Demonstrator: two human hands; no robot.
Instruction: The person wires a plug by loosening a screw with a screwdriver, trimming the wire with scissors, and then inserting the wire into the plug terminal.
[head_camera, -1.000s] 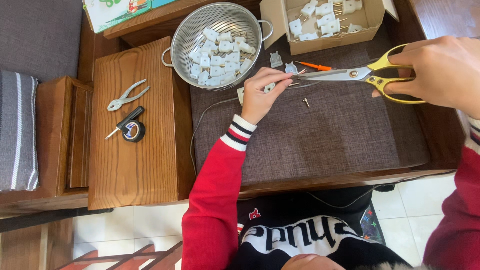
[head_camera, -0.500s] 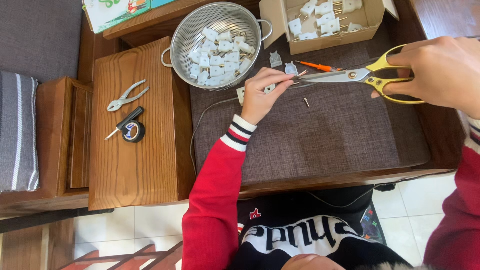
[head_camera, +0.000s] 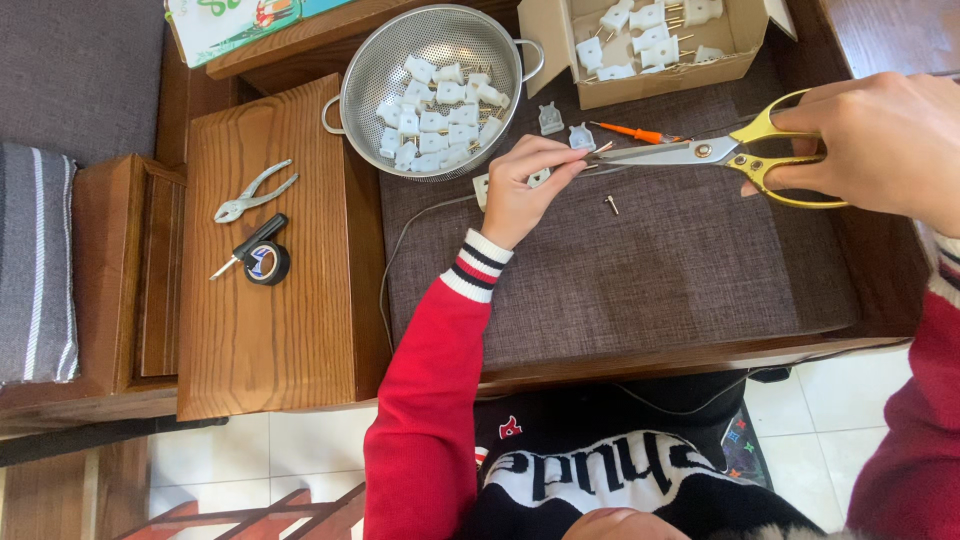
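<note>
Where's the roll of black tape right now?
The roll of black tape lies on the wooden board at the left, just below the pliers, touching a small screwdriver.
</note>
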